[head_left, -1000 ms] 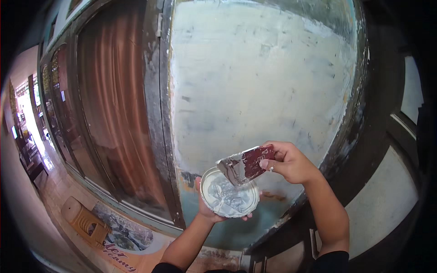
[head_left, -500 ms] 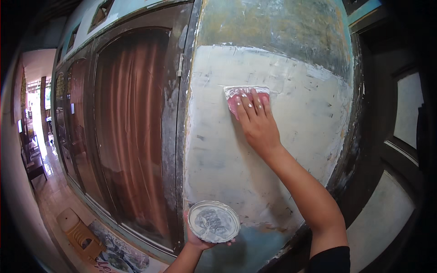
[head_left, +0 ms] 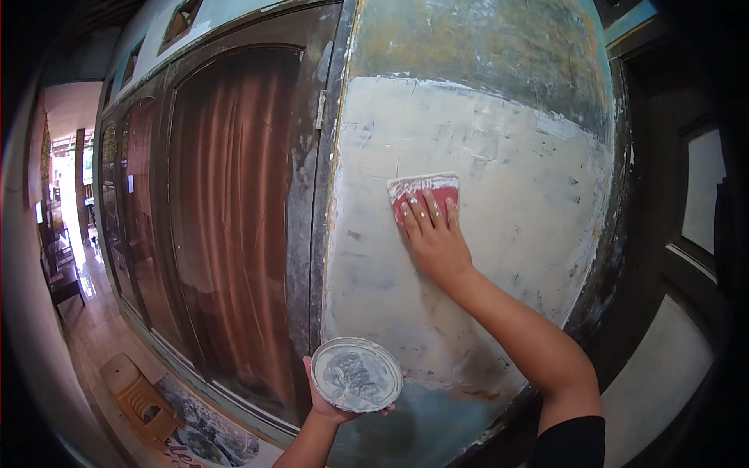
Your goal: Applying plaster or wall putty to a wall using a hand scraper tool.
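My right hand (head_left: 438, 240) grips a red putty spreader (head_left: 446, 193), its fingers flat along the blade and dotted with white. White putty coats the spreader's upper edge, which lies against the wall (head_left: 499, 210). A wide cream-white layer covers the wall's middle, with bluish patches showing through; above it the surface is bare and mottled grey-green. Low at the wall's left side, my left hand (head_left: 321, 398) holds a round lid-like dish (head_left: 357, 374) from beneath, fingers around its rim. Grey-white putty is smeared over the dish.
Left of the wall stands a dark wooden door frame (head_left: 308, 210) with glass and a brown curtain (head_left: 234, 234) behind it. A dark panelled door (head_left: 663, 226) is at the right. On the floor at lower left are a brown plastic stool (head_left: 136, 394) and a printed mat (head_left: 211, 433).
My right hand has drawn the spreader a little way down the wall. The dish in my left hand sits slightly farther left, and the view has shifted a little.
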### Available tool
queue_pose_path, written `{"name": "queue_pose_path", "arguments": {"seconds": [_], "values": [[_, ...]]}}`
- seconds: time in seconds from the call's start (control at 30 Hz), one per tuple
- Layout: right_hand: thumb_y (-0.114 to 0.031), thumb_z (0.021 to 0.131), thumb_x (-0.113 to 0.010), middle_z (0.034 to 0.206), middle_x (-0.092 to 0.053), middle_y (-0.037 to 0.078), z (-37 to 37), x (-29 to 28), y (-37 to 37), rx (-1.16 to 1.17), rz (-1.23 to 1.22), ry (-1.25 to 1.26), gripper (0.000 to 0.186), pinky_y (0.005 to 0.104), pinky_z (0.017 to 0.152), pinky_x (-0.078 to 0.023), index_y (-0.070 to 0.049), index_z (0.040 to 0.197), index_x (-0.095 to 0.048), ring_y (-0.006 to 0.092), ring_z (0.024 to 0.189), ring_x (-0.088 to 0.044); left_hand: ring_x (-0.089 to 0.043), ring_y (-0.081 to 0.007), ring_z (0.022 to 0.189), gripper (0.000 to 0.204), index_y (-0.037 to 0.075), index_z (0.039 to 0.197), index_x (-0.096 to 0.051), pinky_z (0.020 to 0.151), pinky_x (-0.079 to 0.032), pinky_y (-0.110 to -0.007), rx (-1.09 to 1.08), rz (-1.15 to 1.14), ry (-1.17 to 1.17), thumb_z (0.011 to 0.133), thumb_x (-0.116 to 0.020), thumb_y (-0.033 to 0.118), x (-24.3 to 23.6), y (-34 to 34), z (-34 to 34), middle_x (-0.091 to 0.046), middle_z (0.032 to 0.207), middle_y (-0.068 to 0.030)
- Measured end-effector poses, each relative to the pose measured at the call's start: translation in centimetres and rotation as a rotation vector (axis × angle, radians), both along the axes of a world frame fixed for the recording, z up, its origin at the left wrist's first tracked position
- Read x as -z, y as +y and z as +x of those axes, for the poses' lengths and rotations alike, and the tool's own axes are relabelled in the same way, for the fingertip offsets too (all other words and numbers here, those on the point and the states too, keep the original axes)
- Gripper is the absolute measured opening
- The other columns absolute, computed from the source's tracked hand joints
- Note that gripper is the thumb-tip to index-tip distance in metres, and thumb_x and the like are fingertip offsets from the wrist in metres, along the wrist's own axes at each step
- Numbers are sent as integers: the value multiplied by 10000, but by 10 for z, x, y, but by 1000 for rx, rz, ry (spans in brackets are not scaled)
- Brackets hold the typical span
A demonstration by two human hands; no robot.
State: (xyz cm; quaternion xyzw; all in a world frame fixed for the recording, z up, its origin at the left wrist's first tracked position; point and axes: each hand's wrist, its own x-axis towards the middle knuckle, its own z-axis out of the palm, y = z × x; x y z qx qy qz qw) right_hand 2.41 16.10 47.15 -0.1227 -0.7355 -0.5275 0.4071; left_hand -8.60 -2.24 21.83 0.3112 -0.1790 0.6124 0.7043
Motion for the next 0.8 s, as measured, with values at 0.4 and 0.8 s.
{"name": "queue_pose_path", "arguments": {"seconds": [0.4, 0.8], "values": [[-148, 966, -521, 1518, -505, 142, -23, -59, -4, 4, 43, 127, 493, 658, 1171, -267, -5, 1438, -520, 372, 1466, -402, -519, -653, 1201, 1282, 189, 1606, -255, 832, -537, -723, -4, 19, 1, 652, -378, 1036, 0, 2, 3, -293, 1536, -423], [-179, 957, -540, 1567, -459, 131, -24, 14, -4, 138, -110, 20, 576, 658, 1170, -262, -40, 1511, -470, 353, 1484, -374, -548, -671, 1122, 1283, 183, 1595, -283, 798, -540, -734, -38, -54, -49, 645, -370, 1041, 8, -7, 0, -343, 1521, -400]]}}
